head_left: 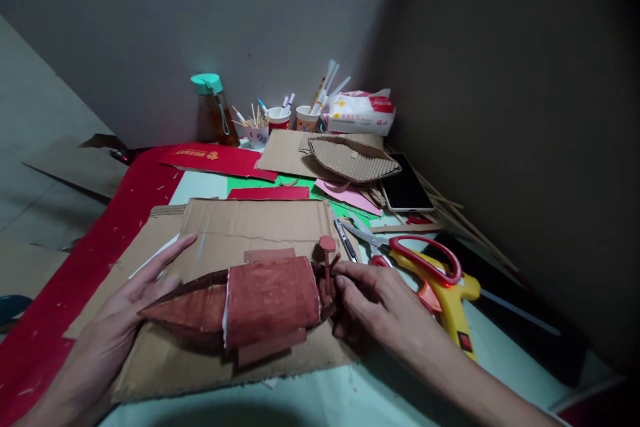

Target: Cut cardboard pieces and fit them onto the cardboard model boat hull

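Observation:
A reddish-brown model boat (273, 300) with a curved cover over its middle lies above a flat piece of cardboard (260, 220). At its pointed left end is my left hand (117, 313), fingers stretched out, the tip against the palm. My right hand (367, 297) closes its thumb and fingers at the other end, beside a small upright post (327, 267) with a flat, many-sided top. Exactly what those fingertips pinch there is partly hidden.
Right of the cardboard lie a utility knife (347, 240), red-handled scissors (425, 257) and a yellow glue gun (457, 307). Behind are a phone (406, 183), a corrugated cardboard boat shape (355, 159), a bottle (217, 110), cups of sticks and pens (279, 118), and a tissue pack (361, 112).

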